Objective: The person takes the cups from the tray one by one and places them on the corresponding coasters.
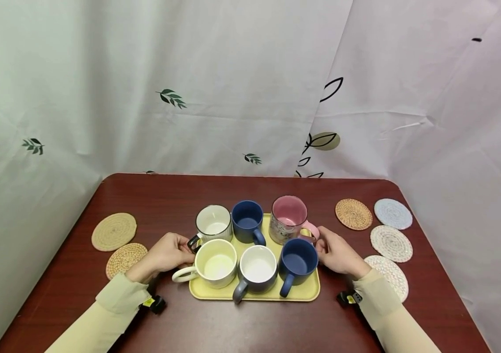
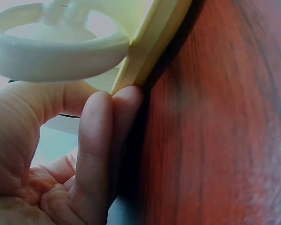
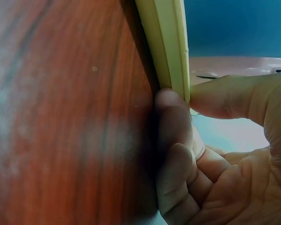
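A yellow tray (image 1: 272, 294) carries several mugs in two rows. At the back stand a white mug with a black handle (image 1: 213, 223), a dark blue mug (image 1: 247, 223) and a pink mug (image 1: 289, 218). In front are a cream mug (image 1: 216, 264), a grey mug with white inside (image 1: 258, 269) and another dark blue mug (image 1: 298, 262). My left hand (image 1: 168, 254) grips the tray's left edge, fingertips under its rim, near the cream mug's handle (image 2: 61, 56). My right hand (image 1: 338, 251) pinches the tray's right edge (image 3: 171, 51) between thumb and fingers.
On the dark red table (image 1: 180, 323), a tan coaster (image 1: 113, 231) and a woven coaster (image 1: 126, 259) lie at left. At right lie an orange-brown coaster (image 1: 354, 214), a pale blue coaster (image 1: 393, 214) and two whitish coasters, one (image 1: 391, 243) behind the other. White curtains (image 1: 233, 73) hang behind.
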{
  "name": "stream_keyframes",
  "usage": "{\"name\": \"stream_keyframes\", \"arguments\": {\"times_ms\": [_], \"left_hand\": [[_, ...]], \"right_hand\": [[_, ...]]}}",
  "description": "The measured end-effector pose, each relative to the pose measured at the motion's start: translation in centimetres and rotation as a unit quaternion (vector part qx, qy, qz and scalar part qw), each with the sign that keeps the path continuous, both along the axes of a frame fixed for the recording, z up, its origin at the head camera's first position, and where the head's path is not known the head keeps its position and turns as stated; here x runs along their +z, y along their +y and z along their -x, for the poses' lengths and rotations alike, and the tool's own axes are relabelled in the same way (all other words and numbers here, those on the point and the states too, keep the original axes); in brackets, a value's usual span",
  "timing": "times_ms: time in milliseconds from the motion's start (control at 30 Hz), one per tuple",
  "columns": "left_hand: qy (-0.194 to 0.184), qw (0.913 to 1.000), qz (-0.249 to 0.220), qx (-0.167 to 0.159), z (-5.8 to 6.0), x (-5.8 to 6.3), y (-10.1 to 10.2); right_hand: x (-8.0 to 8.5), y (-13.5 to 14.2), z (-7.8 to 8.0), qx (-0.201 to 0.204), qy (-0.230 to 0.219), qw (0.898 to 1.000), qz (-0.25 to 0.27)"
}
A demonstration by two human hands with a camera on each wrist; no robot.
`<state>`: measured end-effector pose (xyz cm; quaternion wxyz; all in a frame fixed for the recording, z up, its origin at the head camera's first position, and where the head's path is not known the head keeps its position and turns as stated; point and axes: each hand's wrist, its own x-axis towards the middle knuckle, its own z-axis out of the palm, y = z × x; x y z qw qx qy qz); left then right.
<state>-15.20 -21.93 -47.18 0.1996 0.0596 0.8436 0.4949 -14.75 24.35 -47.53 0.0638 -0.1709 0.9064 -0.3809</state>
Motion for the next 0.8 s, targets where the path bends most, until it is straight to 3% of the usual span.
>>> {"name": "stream_keyframes", "arguments": {"times_ms": [167,267,367,467,567,700,800], "left_hand": [[0.018,0.9997,0.011,-0.010,0.0,0.0,-0.3],[0.059,0.9969,0.047,-0.024,-0.4,0.3,-0.8],[0.120,0.9869,0.103,-0.031,-1.2,1.1,-1.5],[0.189,0.9693,0.155,-0.025,-2.0,2.0,-2.4],[0.257,0.9427,0.213,-0.008,-2.7,2.6,-3.7],[0.316,0.9068,0.278,0.023,-3.5,2.9,-5.5],[0.348,0.8881,0.299,0.037,-4.3,2.9,-6.5]], "right_hand": [[0.1,0.0,0.1,-0.005,-0.003,1.000,0.000],[0.2,-0.1,0.1,-0.008,-0.006,1.000,-0.002],[0.2,-0.1,0.2,-0.010,-0.009,1.000,-0.004],[0.2,-0.1,0.2,-0.011,-0.011,1.000,-0.005],[0.1,-0.1,0.2,-0.013,-0.015,1.000,-0.007],[0.1,-0.1,0.1,-0.015,-0.027,0.999,-0.006],[0.1,-0.1,0.0,-0.018,-0.035,0.999,-0.005]]}}
